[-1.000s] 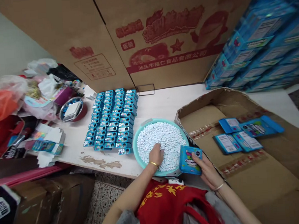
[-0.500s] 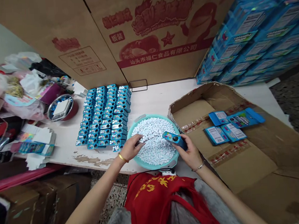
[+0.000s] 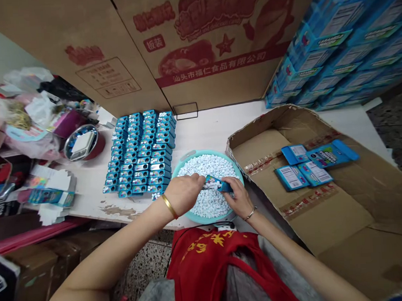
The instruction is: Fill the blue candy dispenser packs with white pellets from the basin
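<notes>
A teal basin (image 3: 187, 159) full of small white candies (image 3: 208, 166) stands at the table's near edge. Over it my right hand (image 3: 237, 198) grips a small blue candy box (image 3: 218, 183), held on its side with its open end toward my left hand. My left hand (image 3: 183, 193) is cupped shut, its fingertips at the box's mouth, where a few white candies show. Left of the basin stand rows of filled blue boxes (image 3: 141, 154), open ends up.
An opened brown carton (image 3: 326, 197) at the right holds a few flat blue boxes (image 3: 307, 164). Stacked blue packs (image 3: 341, 51) rise at back right, big printed cartons (image 3: 194, 46) behind. Bags, a metal bowl (image 3: 83, 144) and loose packaging crowd the left.
My left hand left the candy pile, closed, and came up to the box's mouth. My right hand turned the box from upright onto its side and brought it over the basin.
</notes>
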The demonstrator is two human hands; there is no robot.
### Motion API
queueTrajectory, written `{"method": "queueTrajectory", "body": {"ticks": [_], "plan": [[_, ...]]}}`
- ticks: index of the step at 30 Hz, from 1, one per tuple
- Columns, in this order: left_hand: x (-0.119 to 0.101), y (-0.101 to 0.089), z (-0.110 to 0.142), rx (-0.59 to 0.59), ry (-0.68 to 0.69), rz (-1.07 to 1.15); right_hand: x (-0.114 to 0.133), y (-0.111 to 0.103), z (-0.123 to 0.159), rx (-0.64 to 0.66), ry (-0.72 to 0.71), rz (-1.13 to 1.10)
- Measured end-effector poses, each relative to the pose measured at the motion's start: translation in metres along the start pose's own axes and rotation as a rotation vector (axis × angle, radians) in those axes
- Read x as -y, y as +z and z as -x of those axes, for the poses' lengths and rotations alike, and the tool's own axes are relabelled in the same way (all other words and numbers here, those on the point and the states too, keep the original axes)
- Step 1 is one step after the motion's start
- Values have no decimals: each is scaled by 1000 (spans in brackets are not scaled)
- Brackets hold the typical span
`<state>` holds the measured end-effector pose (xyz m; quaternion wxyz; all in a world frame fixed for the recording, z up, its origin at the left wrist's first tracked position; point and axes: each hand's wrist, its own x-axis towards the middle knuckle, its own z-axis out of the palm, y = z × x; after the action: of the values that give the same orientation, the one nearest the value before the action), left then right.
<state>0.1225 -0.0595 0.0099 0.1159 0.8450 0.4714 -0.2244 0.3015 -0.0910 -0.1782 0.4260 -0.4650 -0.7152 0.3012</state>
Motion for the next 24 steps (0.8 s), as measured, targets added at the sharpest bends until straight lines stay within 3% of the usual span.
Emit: {"method": "queueTrajectory", "body": {"ticks": [3,6,10,13,15,18,21,24], "plan": [[-7,-5,1,-37,19,-48,-4,3,2,-11,15,-2],[11,11,1,-95,-49,-40,-7,1,4,-28,44,-14],[58,75,-11,-78,-235,1,-7,-11,5,-75,153,-52],[74,131,-34,-34,-239,117,-5,-22,7,-113,246,-61],[68,159,-55,-57,-182,241,-4,-28,8,-128,292,-71],[46,183,-84,-145,-131,440,-4,-31,12,-155,343,-100],[32,193,-98,-214,-99,619,-7,-29,16,-190,385,-127],[37,193,-91,-245,-45,761,-10,-27,19,-214,420,-138]]}}
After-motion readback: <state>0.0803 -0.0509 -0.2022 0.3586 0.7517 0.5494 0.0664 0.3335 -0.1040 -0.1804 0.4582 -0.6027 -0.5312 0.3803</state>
